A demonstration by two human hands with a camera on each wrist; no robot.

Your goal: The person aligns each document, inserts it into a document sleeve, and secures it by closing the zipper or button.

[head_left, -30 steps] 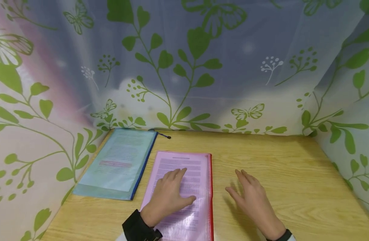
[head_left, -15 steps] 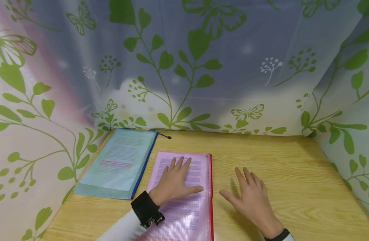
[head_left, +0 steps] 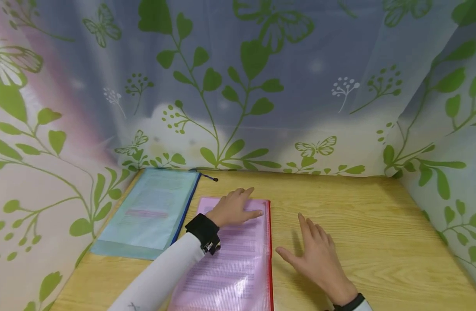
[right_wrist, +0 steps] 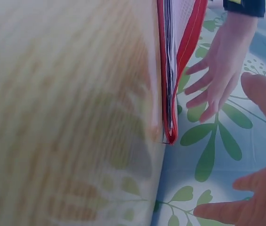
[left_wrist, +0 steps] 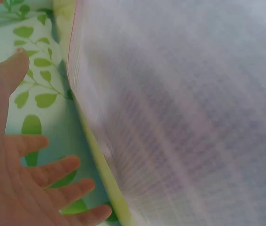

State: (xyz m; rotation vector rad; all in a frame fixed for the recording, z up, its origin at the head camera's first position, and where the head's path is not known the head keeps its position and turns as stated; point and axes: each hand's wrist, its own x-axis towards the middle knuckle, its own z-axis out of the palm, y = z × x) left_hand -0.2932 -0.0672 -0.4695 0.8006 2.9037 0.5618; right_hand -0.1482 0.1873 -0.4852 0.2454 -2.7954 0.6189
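Observation:
A pink zip document folder [head_left: 226,268] with printed sheets inside lies on the wooden table, its red zip edge [head_left: 270,255] on the right. My left hand [head_left: 234,209] is over the folder's far end with straight fingers and thumb out, and the left wrist view shows that hand [left_wrist: 34,174] holding nothing. Seen edge-on in the right wrist view, the red-edged side gapes, and paper sheets [right_wrist: 168,61] show inside. To the right of the folder, my right hand [head_left: 319,257] hovers above the table, fingers extended and thumb towards the red edge.
A blue zip document folder [head_left: 144,216] with printed paper lies on the left of the table, its zip pull [head_left: 210,177] pointing right. Leaf-patterned curtains [head_left: 315,108] stand around the back and sides. Bare wood [head_left: 378,233] shows at the right.
My left hand has slid forward over the pink folder, from its middle to its far end. My right hand has shifted slightly left, nearer the red edge. Both folders lie as before.

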